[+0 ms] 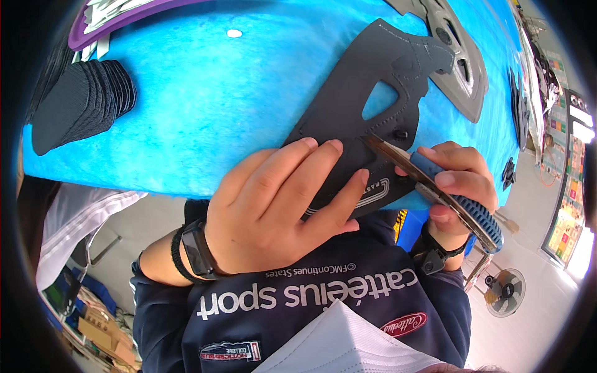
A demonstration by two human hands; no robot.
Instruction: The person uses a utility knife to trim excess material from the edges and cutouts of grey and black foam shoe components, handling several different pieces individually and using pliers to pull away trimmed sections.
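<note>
A dark grey flat shoe-upper-like piece [348, 81] lies on the blue table, with an oval cut-out, stitching and a pale printed mark near its close end. My left hand [267, 205] rests on that near end, fingers spread and pressing lightly on the surface. In my right hand [463, 177] is a long flat tool [457, 208] with a ribbed blue handle, held between thumb and fingers. Its narrow brownish tip meets the dark piece just right of my left fingertips. Seen edge-on, the tool's exact kind cannot be made out. A small black knob [401, 134] sits by the tip.
Several stacked black pieces [87, 102] lie at the left, below a purple tray [118, 22] of white strips. Lighter grey cut pieces [463, 74] are at the far right. A white scrap [234, 33] lies on the blue table [180, 99]. A fan [505, 292] stands beyond, lower right.
</note>
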